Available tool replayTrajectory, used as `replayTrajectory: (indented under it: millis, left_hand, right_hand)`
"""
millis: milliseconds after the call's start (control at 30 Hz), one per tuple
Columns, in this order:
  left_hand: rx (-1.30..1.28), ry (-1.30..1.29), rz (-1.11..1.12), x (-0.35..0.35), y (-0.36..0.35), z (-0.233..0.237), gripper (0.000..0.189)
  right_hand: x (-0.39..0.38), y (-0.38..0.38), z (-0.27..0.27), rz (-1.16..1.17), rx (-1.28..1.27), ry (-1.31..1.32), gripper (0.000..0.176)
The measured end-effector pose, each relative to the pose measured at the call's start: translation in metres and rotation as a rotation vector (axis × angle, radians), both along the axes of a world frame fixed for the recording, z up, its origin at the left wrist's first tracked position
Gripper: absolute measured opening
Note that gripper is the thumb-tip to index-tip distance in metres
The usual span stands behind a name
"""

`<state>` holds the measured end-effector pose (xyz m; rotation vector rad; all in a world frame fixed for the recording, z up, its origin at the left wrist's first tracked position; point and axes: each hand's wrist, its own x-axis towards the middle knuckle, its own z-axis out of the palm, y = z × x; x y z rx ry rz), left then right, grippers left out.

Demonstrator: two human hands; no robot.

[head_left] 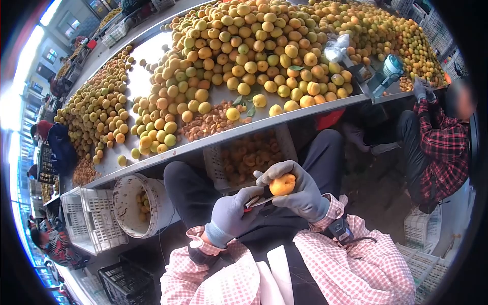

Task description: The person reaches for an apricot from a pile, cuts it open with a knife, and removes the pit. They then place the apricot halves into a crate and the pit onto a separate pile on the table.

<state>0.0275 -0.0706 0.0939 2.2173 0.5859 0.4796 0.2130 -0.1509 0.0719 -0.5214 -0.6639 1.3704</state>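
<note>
While both grey-gloved hands sit low over the lap, the right hand (301,192) has its fingers clamped around an apricot (282,184). The fruit is held in front of the body, below the edge of the metal table (284,118). The left hand (230,213) is closed tight on a small red-handled knife (257,203), and the blade reaches to the underside of the apricot. A black device (341,231) is strapped at the right wrist over the pink checked sleeve; nothing on its face is large enough to read.

Whole apricots lie heaped across the table above – yellow, orange and some green – with a smaller brown heap of cut pieces (209,122) near the front edge. Under the table stands a white crate (249,152) holding fruit pieces, and to the left a tilted white bucket (136,206) touches a slatted white basket (84,218). At the right a co-worker in a red plaid shirt (439,147) sits at the same table – gloved hand raised to its edge.
</note>
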Motion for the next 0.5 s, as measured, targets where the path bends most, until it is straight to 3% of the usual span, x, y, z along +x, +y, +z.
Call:
replayTrajectory:
  millis: [300, 500]
  left_hand:
    - [0.052, 0.069, 0.038, -0.006, -0.008, -0.008, 0.035]
    - [0.072, 0.137, 0.155, -0.001, -0.016, -0.008, 0.039]
  right_hand:
    - [-0.009, -0.002, 0.003, 0.061, 0.040, -0.079, 0.048]
    - [-0.022, -0.002, -0.002, -0.030, 0.047, -0.040, 0.046]
